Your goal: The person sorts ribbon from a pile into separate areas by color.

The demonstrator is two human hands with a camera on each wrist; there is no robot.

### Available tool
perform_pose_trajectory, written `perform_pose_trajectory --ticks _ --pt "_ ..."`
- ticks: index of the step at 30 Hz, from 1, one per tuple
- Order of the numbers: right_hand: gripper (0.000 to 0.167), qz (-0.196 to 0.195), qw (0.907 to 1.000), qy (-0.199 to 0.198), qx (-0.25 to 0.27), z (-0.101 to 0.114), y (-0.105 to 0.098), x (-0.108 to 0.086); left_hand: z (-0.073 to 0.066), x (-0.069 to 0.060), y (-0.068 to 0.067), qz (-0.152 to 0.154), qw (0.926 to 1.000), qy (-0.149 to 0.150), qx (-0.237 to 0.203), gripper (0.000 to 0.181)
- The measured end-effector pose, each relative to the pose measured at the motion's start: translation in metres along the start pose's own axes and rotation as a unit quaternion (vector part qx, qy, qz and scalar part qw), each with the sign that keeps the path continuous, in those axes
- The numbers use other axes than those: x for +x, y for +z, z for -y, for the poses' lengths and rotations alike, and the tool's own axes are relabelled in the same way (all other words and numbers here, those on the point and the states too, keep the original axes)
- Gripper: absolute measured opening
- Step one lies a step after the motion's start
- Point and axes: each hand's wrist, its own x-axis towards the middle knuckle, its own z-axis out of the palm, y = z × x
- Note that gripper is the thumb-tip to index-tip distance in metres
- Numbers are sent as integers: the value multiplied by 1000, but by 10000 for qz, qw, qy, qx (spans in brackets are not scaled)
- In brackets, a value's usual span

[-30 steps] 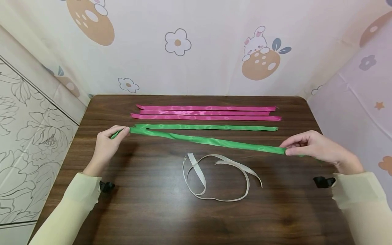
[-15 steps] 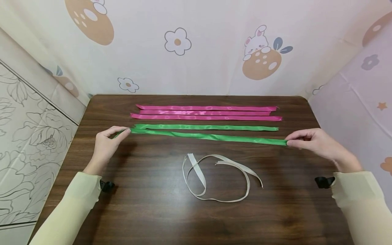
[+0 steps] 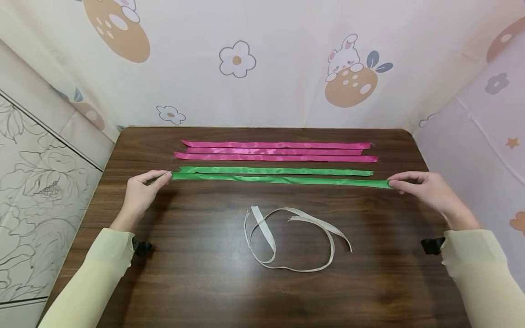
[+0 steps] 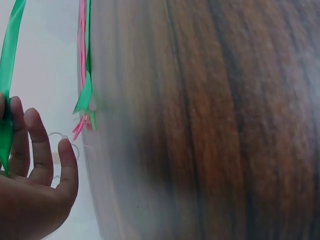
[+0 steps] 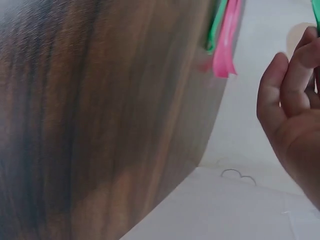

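A green satin ribbon (image 3: 283, 180) is stretched nearly level between my two hands. My left hand (image 3: 141, 193) pinches its left end between thumb and fingers; in the left wrist view the ribbon (image 4: 7, 65) runs up from that pinch. At the other end, my right hand (image 3: 430, 193) pinches the ribbon's right end. Just behind the stretched ribbon lies a second green ribbon (image 3: 279, 171), straight on the table. The right wrist view shows the right hand (image 5: 300, 105) at the edge, its fingertips partly cut off.
Several pink ribbons, including a front one (image 3: 275, 157), lie side by side near the back of the brown wooden table (image 3: 205, 282). A cream ribbon (image 3: 301, 270) is loosely looped in front of the hands. A patterned curtain (image 3: 283, 59) hangs behind the table.
My right hand has moved back and slightly right, bringing the stretched green ribbon from a slant to nearly parallel with the one behind. The left hand has barely moved.
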Motion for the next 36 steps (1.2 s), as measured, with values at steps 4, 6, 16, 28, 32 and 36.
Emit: perform_pose_trajectory --ticks 4,6,16,28,32,36 --pt "45 -88 9999 74 103 -8 6 6 2 2 -1 43 9997 -216 137 52" --pt "50 -108 9998 153 76 -10 8 9 3 3 0 44 9993 -322 204 54" --pt "60 -294 9991 233 -183 -14 26 20 9 10 4 219 9972 -407 581 59" --pt "45 -844 9948 94 -568 -9 52 42 14 25 15 -288 9845 80 1726 39" --pt "44 -926 9938 95 -615 -10 56 45 11 29 18 -314 9801 26 1959 38" --pt "42 -1024 9926 5 -653 -10 59 48 8 31 19 -325 9757 -100 2163 38"
